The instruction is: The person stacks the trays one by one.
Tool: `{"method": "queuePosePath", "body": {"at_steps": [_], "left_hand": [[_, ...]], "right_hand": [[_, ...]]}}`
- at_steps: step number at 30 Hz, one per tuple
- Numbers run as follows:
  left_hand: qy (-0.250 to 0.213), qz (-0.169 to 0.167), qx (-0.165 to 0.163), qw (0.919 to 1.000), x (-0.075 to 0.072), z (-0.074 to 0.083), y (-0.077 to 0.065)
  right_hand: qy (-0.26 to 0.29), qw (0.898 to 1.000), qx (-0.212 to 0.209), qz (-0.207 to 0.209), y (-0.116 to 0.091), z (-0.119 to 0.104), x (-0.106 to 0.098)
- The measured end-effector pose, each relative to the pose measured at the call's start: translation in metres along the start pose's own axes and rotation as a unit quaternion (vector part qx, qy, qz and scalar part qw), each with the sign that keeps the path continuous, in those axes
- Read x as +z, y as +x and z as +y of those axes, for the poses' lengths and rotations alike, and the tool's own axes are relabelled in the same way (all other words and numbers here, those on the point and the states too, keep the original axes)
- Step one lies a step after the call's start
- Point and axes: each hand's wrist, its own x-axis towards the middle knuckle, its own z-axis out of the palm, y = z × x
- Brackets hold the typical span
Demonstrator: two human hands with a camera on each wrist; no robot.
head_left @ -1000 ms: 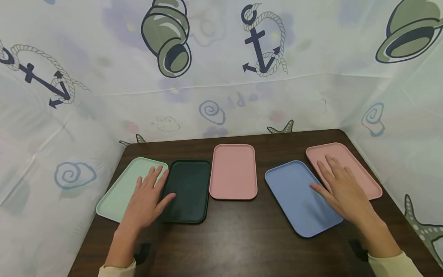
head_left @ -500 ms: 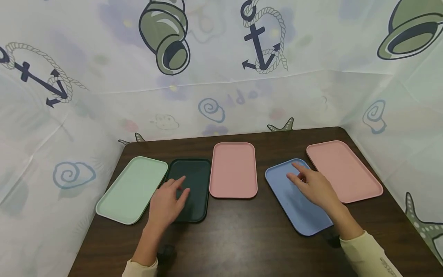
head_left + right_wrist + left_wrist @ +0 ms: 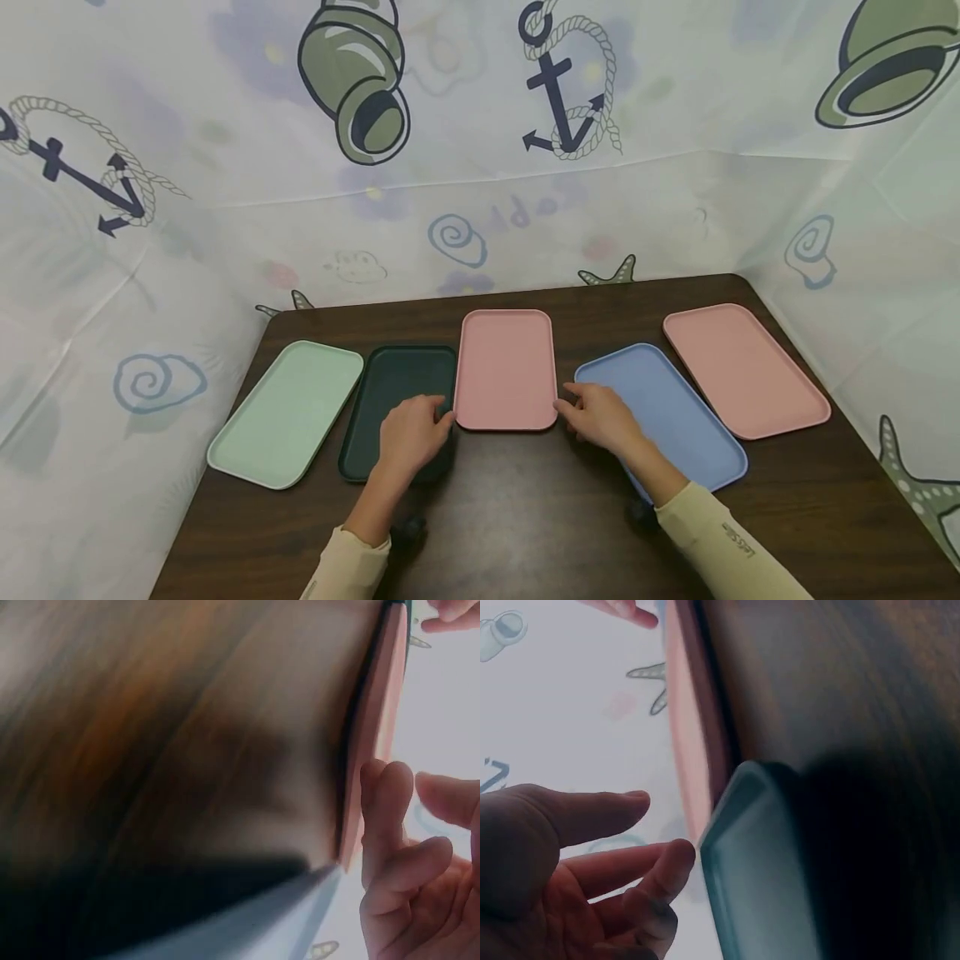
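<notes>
In the head view a pink tray [image 3: 506,367] lies at the back middle of the table, with a hand at either side of it. My left hand [image 3: 412,429] hovers over the dark green tray [image 3: 382,392], fingertips right by the pink tray's left edge. On the other side my right hand [image 3: 603,417] overlaps the blue tray [image 3: 678,417], its fingertips close to the pink tray's right edge. Both wrist views show thumb and forefinger apart, the other fingers loosely bent and nothing between them.
A mint green tray [image 3: 288,412] lies at the far left, angled. Another pink tray [image 3: 746,367] sits at the far right, beside the blue one. Behind the dark wooden table [image 3: 517,517] hangs a white printed cloth [image 3: 465,108].
Both hands have come inward from the outer trays to the middle pink tray, the left going right, the right going left. Their spread fingers have drawn in. The trays stay put.
</notes>
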Motion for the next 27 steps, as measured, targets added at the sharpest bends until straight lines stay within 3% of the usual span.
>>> {"method": "queuePosePath", "body": {"at_steps": [5,18,27], "left_hand": [[0.004,-0.010,-0.008,0.9999,0.011,0.001,0.006],[0.011,0.033,-0.029,0.9990,0.022,0.003,0.013],[0.010,0.050,-0.021,0.9985,0.025,0.005,0.013]], "right_hand": [[-0.001,0.999,0.036,0.011,0.003,-0.004,0.013],[0.001,0.998,0.052,0.040,0.009,-0.006,0.028],[0.053,0.996,0.055,0.051,0.010,-0.004,0.031]]}}
